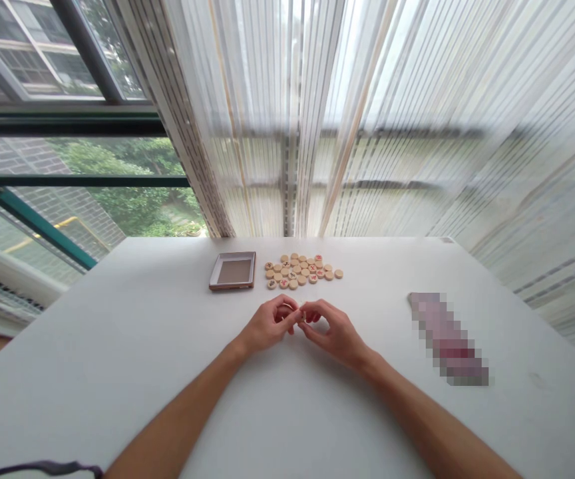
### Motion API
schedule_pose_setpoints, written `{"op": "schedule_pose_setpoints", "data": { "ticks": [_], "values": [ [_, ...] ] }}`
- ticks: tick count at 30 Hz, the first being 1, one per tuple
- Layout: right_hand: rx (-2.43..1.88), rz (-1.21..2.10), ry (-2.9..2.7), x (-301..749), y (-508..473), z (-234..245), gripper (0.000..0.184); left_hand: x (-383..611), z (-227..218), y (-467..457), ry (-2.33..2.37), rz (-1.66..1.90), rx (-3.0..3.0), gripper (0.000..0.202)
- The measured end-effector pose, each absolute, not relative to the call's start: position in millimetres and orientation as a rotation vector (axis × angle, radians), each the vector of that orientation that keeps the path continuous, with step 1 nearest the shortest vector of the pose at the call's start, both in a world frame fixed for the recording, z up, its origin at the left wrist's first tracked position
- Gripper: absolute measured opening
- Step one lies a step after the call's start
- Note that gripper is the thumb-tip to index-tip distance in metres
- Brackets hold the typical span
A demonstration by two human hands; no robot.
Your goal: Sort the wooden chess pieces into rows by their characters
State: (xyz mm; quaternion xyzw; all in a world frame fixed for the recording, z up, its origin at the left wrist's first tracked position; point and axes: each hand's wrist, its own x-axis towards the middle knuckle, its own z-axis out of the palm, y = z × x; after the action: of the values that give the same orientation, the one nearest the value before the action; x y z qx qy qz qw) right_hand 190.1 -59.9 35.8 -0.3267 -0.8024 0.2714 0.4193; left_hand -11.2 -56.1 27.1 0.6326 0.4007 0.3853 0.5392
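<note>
While my left hand and right hand pinch narrowly together around a small reddish piece near the middle of the table, I judge it could slip out and roll away. Farther off lie roughly two dozen wooden discs, one tray at their left, and one blurred object at the right.

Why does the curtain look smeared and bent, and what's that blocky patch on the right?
Head view: the curtain is backlit and washed out, its stripes fanning and smearing toward the edges, likely a wide lens; the blocky patch is pixelated over, contents untellable; the left hand, right hand and wooden discs at centre are fairly sharp, with faint shadows on the table.
</note>
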Motion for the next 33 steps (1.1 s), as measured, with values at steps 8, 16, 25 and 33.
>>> {"op": "schedule_pose_setpoints", "data": {
  "ticks": [8,16,25,33],
  "values": [
    [-0.836,0.668,-2.018,189.7,-60.8,37.5,0.016,-11.3,26.6,-55.4,0.941,0.927,1.489,0.036],
    [-0.85,0.671,-1.979,188.5,-61.7,39.8,0.014,-10.3,31.9,-56.7,0.963,0.919,1.514,0.036],
    [-0.855,0.683,-1.971,190.3,-60.8,39.6,0.013,-11.1,32.0,-56.5,0.939,0.926,1.486,0.039],
    [-0.862,0.741,-1.968,191.9,-61.8,44.3,0.015,-10.5,33.7,-58.8,0.945,0.909,1.455,0.039]
  ]
}}
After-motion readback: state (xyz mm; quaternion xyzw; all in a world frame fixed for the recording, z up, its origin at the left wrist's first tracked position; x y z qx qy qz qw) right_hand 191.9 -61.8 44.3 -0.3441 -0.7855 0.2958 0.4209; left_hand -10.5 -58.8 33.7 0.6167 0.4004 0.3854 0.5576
